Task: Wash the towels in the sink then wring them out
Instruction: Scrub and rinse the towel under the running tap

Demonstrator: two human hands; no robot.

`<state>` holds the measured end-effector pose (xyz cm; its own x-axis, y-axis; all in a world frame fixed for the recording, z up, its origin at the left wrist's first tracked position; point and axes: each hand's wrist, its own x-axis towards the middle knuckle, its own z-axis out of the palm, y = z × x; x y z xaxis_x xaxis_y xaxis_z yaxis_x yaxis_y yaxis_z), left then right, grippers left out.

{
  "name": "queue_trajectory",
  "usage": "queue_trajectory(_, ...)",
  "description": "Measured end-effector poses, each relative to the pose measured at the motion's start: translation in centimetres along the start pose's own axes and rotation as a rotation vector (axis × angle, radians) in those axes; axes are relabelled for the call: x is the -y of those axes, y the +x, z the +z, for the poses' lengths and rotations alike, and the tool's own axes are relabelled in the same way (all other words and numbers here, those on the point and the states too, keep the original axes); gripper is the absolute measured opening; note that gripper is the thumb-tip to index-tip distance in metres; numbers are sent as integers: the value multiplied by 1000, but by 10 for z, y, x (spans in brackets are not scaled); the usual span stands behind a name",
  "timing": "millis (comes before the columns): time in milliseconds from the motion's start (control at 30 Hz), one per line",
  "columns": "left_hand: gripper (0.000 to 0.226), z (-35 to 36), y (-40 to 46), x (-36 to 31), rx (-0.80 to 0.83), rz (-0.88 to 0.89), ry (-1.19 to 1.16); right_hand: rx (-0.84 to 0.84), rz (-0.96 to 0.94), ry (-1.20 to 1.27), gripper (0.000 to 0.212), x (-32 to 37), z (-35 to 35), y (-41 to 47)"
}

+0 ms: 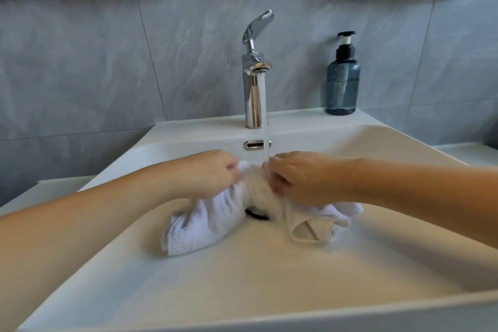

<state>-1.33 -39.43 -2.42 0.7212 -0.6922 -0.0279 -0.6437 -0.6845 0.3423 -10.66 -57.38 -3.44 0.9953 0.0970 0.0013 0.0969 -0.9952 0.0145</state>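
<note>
A white towel lies bunched in the white sink, over the drain. My left hand grips its left part and my right hand grips its right part, with the middle of the cloth stretched between them. Water runs from the chrome tap onto the cloth between my hands. The towel's ends trail on the basin floor at the left and right. A dark bit of the drain shows under the cloth.
A blue-grey pump soap bottle stands on the sink's back ledge at the right. Grey tiles cover the wall behind. Black plastic sheeting hangs along the top. The overflow slot sits below the tap.
</note>
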Motion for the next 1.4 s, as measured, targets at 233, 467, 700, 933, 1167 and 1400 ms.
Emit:
queue_trajectory(233,24,15,7,-5,-129,92,-2,-212,-21,30,14,11,-9,-2)
queue_trajectory(467,33,14,2,-10,-370,105,-2,-216,72,69,23,-2,-13,3)
queue_trajectory(700,27,-1,-17,-20,167,-49,160,-276,219,-122,29,-29,-24,-3)
queue_trajectory(933,55,-39,-38,-10,22,33,-842,-481,264,38,31,-22,-65,-40)
queue_trajectory(1167,37,-29,-6,-29,-234,-69,-110,-165,408,-151,28,-18,-74,-29)
queue_trajectory(1400,33,14,-3,-26,130,-27,184,221,222,-63,53,12,-15,2)
